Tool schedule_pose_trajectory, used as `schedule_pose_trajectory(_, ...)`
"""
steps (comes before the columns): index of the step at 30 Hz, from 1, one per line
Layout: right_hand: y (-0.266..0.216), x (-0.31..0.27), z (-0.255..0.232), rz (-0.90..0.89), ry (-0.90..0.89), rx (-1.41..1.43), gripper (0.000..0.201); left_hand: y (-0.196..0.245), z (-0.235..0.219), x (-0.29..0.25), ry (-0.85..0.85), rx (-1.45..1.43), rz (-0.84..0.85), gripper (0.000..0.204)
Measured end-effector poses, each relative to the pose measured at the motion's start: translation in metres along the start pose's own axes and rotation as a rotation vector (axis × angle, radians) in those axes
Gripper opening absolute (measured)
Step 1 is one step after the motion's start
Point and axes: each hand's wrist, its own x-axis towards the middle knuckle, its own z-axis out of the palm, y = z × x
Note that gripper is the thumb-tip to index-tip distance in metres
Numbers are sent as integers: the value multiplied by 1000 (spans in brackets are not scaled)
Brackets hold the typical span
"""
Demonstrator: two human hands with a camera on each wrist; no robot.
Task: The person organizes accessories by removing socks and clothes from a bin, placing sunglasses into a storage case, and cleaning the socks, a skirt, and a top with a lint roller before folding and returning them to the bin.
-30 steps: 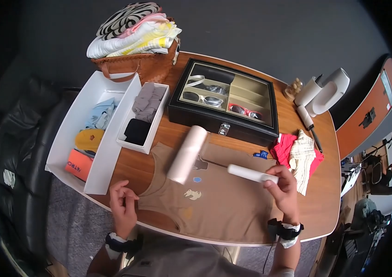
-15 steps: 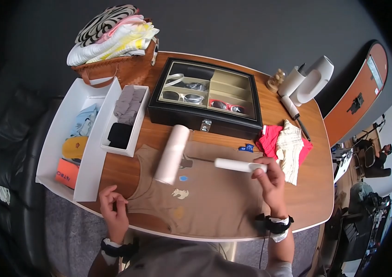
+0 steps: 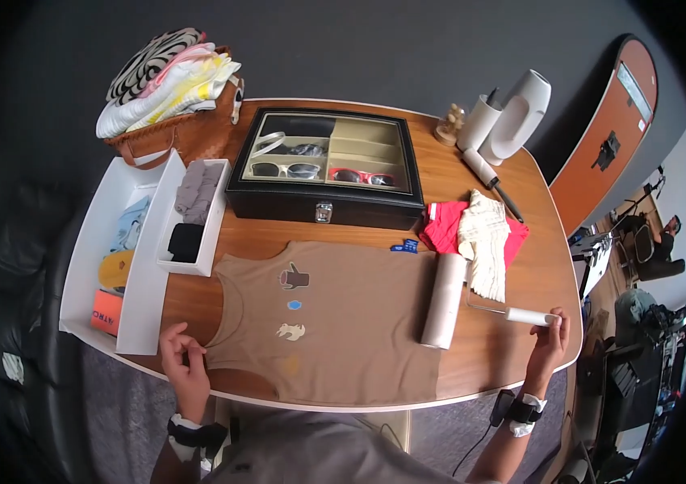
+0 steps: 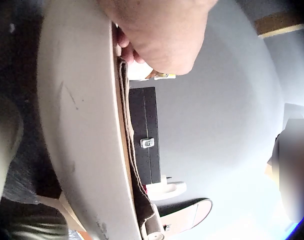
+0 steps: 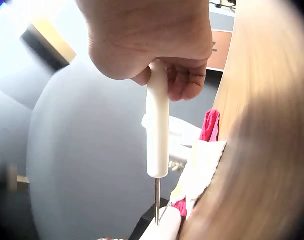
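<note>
A brown sleeveless top [image 3: 359,323] with small printed figures lies spread on the table. My right hand [image 3: 550,343] grips the end of a white handle [image 3: 527,316], joined by a thin metal rod to a pale roller [image 3: 445,302] at the top's right end. In the right wrist view, the fingers of my right hand [image 5: 154,45] curl round the white handle [image 5: 158,127]. My left hand [image 3: 185,371], loosely bent and holding nothing, rests by the top's left end at the table's front edge. In the left wrist view, my left hand [image 4: 159,35] hides part of its own fingers.
A black glasses case [image 3: 323,173] stands behind the top. White boxes [image 3: 137,323] with folded items are at the left, near a brown bag [image 3: 190,137] of cloths. Red [image 3: 442,227] and cream garments [image 3: 484,242], plus another roller [image 3: 482,168], lie at the right.
The roller in my right hand has moved right, from the top's printed figures to its right end. My left hand stays by the top's left end. The view has shifted.
</note>
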Motion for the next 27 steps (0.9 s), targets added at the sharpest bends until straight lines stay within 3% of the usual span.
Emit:
schedule_pose_trajectory(8, 21, 0, -63, -10, 252, 172, 26, -3, 0, -2, -8, 47, 18, 34)
schedule_pose_trajectory(13, 53, 1, -74, 103, 264, 210, 20, 19, 4, -2, -21, 300, 8, 34)
schedule_pose_trajectory(16, 46, -3, -57, 114, 185, 36, 17, 29, 4, 3, -52, 637, 156, 37)
schedule_pose_trajectory(20, 35, 1, -63, 218, -50, -323, 13, 38, 2, -2, -129, 783, 82, 39)
schedule_pose_trajectory(21, 38, 3, -64, 227, -30, -413, 14, 41, 2, -2, -135, 770, 57, 39)
schedule_pose_trajectory(24, 44, 7, -56, -55, -86, -706, 15, 54, 0, 0, -200, 732, -131, 35)
schedule_pose_trajectory(25, 41, 6, -52, -58, -83, -766, 15, 56, -1, 2, -226, 719, -214, 33)
schedule_pose_trajectory(27, 30, 4, -43, -68, -81, -885, 14, 54, -5, 3, -257, 738, -176, 32)
